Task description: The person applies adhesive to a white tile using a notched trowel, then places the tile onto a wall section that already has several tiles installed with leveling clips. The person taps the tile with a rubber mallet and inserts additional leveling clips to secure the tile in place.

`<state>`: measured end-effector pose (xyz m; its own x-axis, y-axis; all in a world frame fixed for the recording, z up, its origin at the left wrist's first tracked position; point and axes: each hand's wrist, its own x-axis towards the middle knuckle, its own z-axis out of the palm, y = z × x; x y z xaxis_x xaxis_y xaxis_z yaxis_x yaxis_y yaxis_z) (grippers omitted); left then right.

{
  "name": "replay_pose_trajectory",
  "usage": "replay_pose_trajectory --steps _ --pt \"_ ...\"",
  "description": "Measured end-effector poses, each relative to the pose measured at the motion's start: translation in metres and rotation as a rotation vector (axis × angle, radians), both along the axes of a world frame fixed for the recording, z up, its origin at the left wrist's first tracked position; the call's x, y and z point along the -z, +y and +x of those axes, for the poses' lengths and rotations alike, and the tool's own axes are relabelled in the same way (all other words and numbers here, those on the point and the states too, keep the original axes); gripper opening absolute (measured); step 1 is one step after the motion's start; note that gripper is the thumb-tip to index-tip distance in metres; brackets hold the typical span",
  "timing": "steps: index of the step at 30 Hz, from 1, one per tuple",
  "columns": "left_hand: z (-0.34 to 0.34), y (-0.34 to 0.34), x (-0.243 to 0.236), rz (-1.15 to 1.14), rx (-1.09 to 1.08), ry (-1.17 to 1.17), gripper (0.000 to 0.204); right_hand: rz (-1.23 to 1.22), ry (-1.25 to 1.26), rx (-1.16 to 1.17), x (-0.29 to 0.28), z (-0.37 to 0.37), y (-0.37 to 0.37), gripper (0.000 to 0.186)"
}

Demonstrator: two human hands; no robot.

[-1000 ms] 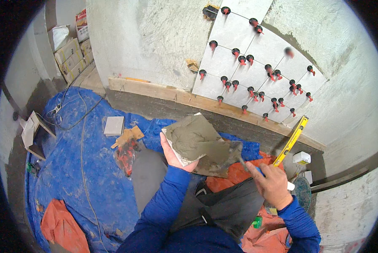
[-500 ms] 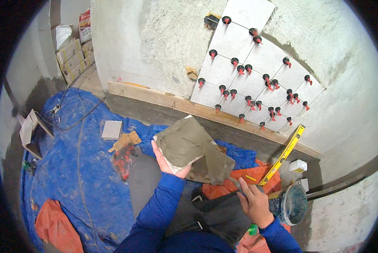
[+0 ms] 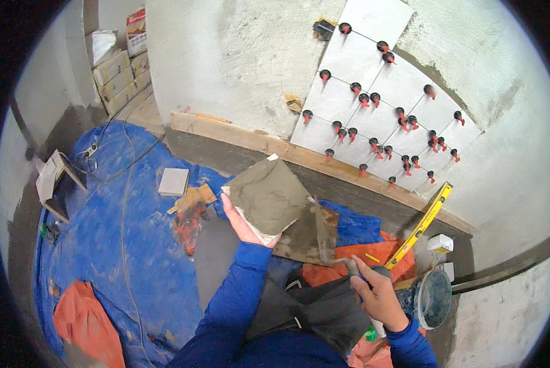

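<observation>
Hands curled: left (image 3: 243, 226) cups mortar-coated tile (image 3: 269, 195), corner forward; right (image 3: 378, 294) grips trowel (image 3: 321, 230), long blade pointing forward.

Mortar-coated square tile (image 3: 269, 199), one corner pale, trowel (image 3: 321, 232) just to its right

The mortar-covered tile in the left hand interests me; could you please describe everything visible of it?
The tile is a flat slab, its upper face spread with damp-looking grey mortar, slightly uneven. White shows along its near edge and far corner. It is turned cornerwise to the view, mortar side up, held at its near-left side by the left hand. The trowel is beside its right corner; whether they touch cannot be told.
</observation>
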<state>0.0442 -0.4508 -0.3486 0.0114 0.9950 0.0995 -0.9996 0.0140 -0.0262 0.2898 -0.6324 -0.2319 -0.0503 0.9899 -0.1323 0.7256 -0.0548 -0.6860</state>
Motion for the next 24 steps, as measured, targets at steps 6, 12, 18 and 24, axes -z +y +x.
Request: replay_pose_trajectory --steps 6,12,18,24 --pt "0.015 0.007 0.008 0.013 -0.042 0.01 0.083 -0.077 0.029 -0.238 -0.013 -0.01 0.012 0.055" --pt "0.019 0.007 0.012 -0.07 0.001 0.037 0.081 0.117 -0.29 -0.454 -0.03 -0.009 0.022 0.058" --pt "0.028 0.006 0.018 -0.076 0.098 0.039 0.082 0.14 -0.495 -0.537 -0.054 -0.003 0.029 0.059" --pt "0.026 0.007 0.015 -0.068 0.168 0.01 0.083 0.424 -0.946 -0.592 -0.077 -0.002 0.039 0.068"
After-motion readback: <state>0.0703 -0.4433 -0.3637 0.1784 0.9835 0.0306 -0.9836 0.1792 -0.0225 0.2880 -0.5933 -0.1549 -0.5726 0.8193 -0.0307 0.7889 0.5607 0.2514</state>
